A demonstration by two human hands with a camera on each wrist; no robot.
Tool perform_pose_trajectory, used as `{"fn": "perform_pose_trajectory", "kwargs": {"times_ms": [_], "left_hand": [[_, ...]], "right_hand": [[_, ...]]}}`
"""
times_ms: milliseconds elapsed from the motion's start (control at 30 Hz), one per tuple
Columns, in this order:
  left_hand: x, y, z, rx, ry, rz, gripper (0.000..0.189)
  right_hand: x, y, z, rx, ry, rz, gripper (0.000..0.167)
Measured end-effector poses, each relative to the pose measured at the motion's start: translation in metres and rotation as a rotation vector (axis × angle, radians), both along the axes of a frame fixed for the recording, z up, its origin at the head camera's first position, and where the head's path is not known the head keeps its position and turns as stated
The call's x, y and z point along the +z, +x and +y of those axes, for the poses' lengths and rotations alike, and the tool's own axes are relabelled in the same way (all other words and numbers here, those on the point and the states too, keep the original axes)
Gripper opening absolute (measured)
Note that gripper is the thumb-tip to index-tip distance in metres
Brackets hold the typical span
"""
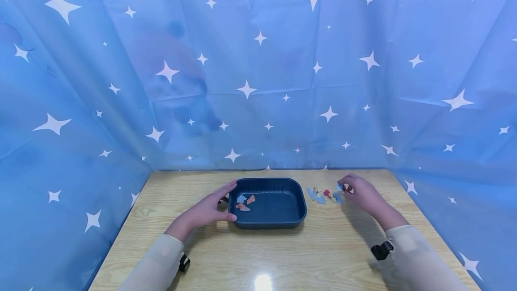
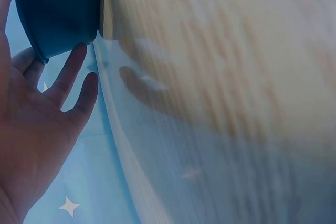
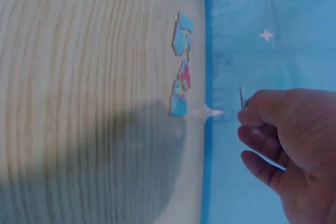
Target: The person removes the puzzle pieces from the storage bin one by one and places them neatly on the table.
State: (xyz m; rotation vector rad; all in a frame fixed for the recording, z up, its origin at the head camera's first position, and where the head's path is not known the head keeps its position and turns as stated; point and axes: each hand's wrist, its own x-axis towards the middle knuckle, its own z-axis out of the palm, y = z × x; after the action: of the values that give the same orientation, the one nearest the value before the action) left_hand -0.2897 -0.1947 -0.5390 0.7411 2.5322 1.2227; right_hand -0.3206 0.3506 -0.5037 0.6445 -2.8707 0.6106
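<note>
My left hand (image 1: 208,210) spans the left end of a dark blue rectangular tray (image 1: 268,226), thumb at the near corner and fingertips at the far rim. In the left wrist view, the fingers of that left hand (image 2: 50,108) are fairly straight against the tray wall (image 2: 60,14). Two orange puzzle pieces and a light blue puzzle piece (image 1: 241,198) lie inside the tray at its left. Right of it, my right hand (image 1: 363,193) pinches a thin light blue puzzle piece (image 1: 339,187) between thumb and forefinger, seen edge-on in the right wrist view.
Several loose puzzle pieces (image 1: 321,199), blue, red and yellow, lie on the wooden table (image 1: 323,255) between the tray and my right hand. A blue star-patterned curtain (image 1: 258,66) hangs behind the table's far edge and along both sides.
</note>
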Motion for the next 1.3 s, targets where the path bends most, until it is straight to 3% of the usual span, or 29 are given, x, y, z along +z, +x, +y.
{"fn": "perform_pose_trajectory", "kwargs": {"times_ms": [833,1300], "left_hand": [[-0.002,0.000,0.000,0.004,-0.013,0.032,0.102],[-0.001,0.000,0.000,0.003,-0.006,0.027,0.102]], "right_hand": [[-0.034,-0.021,0.017,-0.082,0.054,-0.129,0.028],[-0.037,-0.023,0.018,-0.067,0.040,-0.132,0.029]]}}
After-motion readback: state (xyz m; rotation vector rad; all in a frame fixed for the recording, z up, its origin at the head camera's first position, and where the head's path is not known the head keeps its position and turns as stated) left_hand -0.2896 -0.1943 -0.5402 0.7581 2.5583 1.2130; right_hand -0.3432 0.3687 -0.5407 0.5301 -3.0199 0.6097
